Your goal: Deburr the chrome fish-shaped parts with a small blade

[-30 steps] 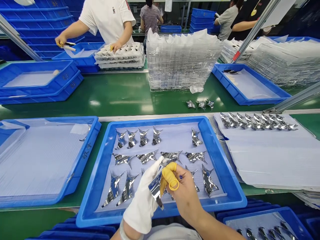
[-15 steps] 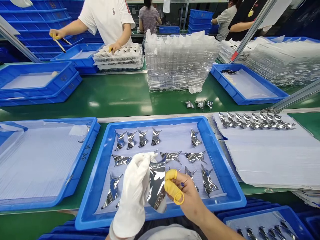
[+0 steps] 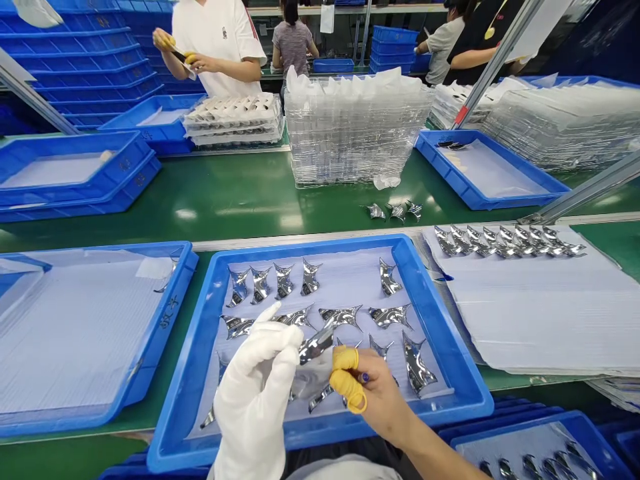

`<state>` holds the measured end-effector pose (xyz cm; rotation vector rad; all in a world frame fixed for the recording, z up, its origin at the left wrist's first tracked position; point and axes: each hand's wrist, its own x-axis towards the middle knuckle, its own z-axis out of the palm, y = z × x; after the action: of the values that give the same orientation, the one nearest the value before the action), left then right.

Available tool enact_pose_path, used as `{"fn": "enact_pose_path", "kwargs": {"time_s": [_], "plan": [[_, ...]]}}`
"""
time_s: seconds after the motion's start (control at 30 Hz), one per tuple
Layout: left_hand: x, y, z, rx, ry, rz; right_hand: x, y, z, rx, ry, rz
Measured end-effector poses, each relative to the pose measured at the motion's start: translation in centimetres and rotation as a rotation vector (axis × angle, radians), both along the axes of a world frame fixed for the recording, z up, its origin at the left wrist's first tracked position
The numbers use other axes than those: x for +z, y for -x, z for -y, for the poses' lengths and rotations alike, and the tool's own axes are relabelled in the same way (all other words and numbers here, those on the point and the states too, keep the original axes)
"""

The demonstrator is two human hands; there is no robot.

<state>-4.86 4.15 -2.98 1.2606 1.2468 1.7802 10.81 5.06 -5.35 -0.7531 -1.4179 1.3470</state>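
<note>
My left hand (image 3: 255,393), in a white fabric glove, and my right hand (image 3: 370,387), with yellow finger cots on its thumb and forefinger, hold a curved mirror-chrome piece (image 3: 313,373) between them above a blue tray (image 3: 310,243). A thin, clear-looking layer seems to hang from the piece, though the glare makes this hard to tell. The tray's white liner carries several similar chrome pieces (image 3: 387,279) in rows. My hands hide some of the pieces in the lower left of the tray.
A lined blue tray (image 3: 187,267) lies to the left. White sheets (image 3: 530,313) to the right carry a row of chrome pieces (image 3: 505,241). Several more pieces (image 3: 395,211) rest on the green bench (image 3: 235,193), before stacked clear trays (image 3: 355,133). A co-worker (image 3: 215,47) stands beyond.
The chrome piece has tilted from nearly upright to a flatter angle. My gloved fingers now point up and left of it. The co-worker's hands have risen from the stack to chest height.
</note>
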Motion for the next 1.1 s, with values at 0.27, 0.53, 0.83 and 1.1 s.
{"fn": "enact_pose_path", "kwargs": {"time_s": [0.27, 0.53, 0.83, 1.1], "plan": [[-1.7, 1.1, 0.1, 0.05, 0.237, 0.075, 1.1, -0.5, 0.1, -0.153, -0.491, 0.413], [-1.2, 3.3, -1.4, 0.101, 0.346, -0.223, 0.7, -1.1, -2.7, -0.034, -0.373, 0.565], [-1.4, 5.4, -1.7, 0.21, 0.579, -0.164, -3.4, -2.1, -12.3, -0.16, -0.191, 0.854], [-0.3, 4.1, -2.6, 0.068, 0.534, -0.154, -1.6, 0.4, -6.6, -0.062, -0.491, 0.648]]}}
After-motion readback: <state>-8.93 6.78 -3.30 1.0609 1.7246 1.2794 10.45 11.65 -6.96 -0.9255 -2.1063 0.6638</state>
